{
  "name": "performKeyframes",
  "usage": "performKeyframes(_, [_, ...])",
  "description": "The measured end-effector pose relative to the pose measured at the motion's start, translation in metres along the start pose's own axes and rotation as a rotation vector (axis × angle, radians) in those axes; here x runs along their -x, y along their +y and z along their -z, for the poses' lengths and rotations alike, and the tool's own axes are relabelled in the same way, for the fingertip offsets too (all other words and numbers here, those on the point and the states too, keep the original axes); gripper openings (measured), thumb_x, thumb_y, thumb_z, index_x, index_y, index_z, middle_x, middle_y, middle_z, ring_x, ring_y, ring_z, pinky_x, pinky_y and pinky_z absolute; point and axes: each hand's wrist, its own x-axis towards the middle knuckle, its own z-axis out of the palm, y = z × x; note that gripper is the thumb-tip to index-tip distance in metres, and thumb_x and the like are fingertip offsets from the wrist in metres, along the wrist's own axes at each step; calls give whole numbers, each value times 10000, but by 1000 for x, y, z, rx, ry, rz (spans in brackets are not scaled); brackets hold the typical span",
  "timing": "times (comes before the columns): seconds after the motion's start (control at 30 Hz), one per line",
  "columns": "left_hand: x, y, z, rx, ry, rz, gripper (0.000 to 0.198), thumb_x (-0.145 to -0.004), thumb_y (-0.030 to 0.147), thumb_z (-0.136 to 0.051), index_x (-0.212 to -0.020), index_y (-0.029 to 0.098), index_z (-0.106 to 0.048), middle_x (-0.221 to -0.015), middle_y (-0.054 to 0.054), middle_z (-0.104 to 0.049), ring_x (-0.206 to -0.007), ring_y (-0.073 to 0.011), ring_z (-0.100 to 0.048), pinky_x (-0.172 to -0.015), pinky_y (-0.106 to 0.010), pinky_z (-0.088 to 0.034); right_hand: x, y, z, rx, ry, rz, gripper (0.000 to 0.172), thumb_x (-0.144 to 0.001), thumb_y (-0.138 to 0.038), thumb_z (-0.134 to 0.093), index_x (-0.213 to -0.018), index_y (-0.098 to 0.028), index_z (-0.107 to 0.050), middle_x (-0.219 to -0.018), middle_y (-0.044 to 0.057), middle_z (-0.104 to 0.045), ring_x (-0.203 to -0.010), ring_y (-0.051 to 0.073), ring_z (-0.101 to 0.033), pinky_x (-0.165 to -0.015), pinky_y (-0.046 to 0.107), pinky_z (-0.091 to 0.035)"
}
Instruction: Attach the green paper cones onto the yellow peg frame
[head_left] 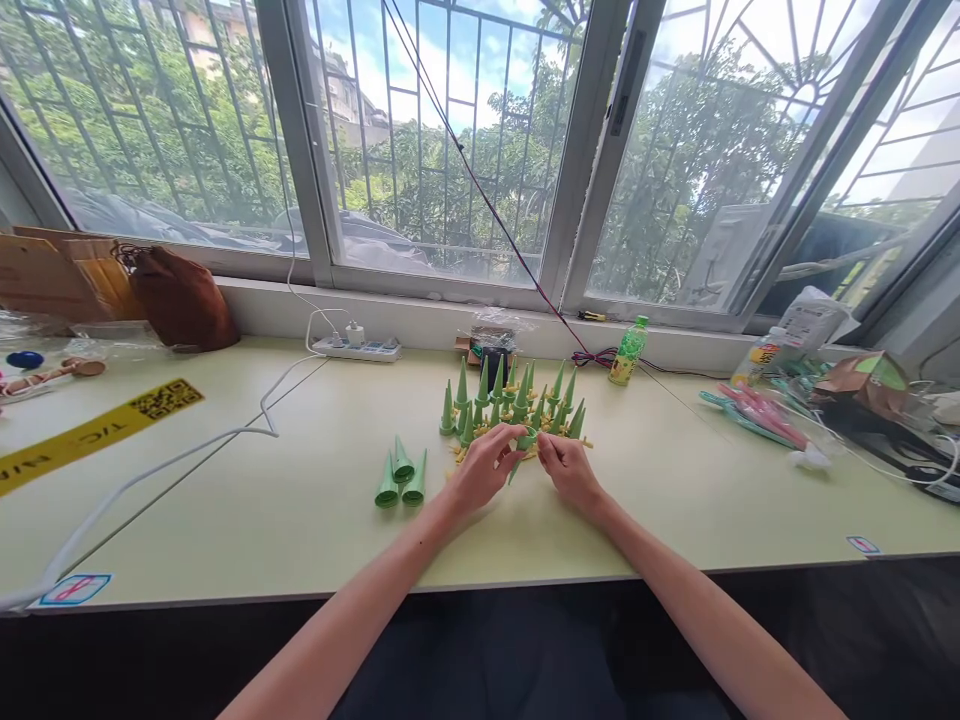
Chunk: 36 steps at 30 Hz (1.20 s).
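Pinching hollow green plastic cone near rim in left hand, tip down, over middle of smooth pale-yellow desk. Curling right hand beside same rim; cannot tell what pinched. Toward back edge, upright tapering green cones amid small yellow pieces. Beyond, metal-framed windows.

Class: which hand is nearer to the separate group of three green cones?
Left. The left hand is to the right of the three cones; the right hand lies farther right, beyond it.

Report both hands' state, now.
Left hand: closed, holding a green cone.
Right hand: closed beside that green cone; whether it grips anything can't be told.
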Motion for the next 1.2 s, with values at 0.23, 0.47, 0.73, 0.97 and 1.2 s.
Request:
performKeyframes(0.23, [1,-4,0,-29,26,-15,341,-918,254,-525,-1255,212,-497,-981,-48,-659,-604,-82,-566,-629,-219,-509,0,3,-1,8,-5,9,474,-984,-458,-346,-600,-186,-409,-539,-17,-426,-497,102,-369,-511,251,-279])
performKeyframes(0.47, [1,-1,4,-81,17,-40,287,-917,243,-519,-1198,197,-558,-999,-69,-670,-624,-94,-595,-651,-235,-521,2,2,0,18,-28,9,487,-982,-464,-346,-579,-191,-360,-514,-28,-381,-480,97,-322,-500,259,-255])
performKeyframes(0.73, [-2,3,2,55,-22,43,320,-877,310,-583,-1176,214,-520,-1072,-68,-601,-660,-89,-590,-597,-216,-514,1,-1,0,55,-13,28,491,-986,-464,-335,-589,-185,-412,-524,-20,-430,-488,102,-377,-515,253,-283])
performKeyframes(0.97, [-10,12,8,135,87,308,411,-899,549,-460,-838,156,-564,-725,-15,-593,-524,-85,-511,-481,-195,-415,1,-1,1,67,-3,23,494,-986,-480,-326,-608,-185,-445,-546,-12,-467,-504,109,-409,-527,249,-310])
performKeyframes(1.2, [-10,13,7,360,-181,602,721,-874,704,-305,-502,134,-542,-454,-26,-520,-362,-80,-433,-371,-207,-307,1,-4,3,59,-40,32,490,-979,-497,-340,-619,-185,-454,-520,-23,-453,-489,104,-399,-519,242,-316])
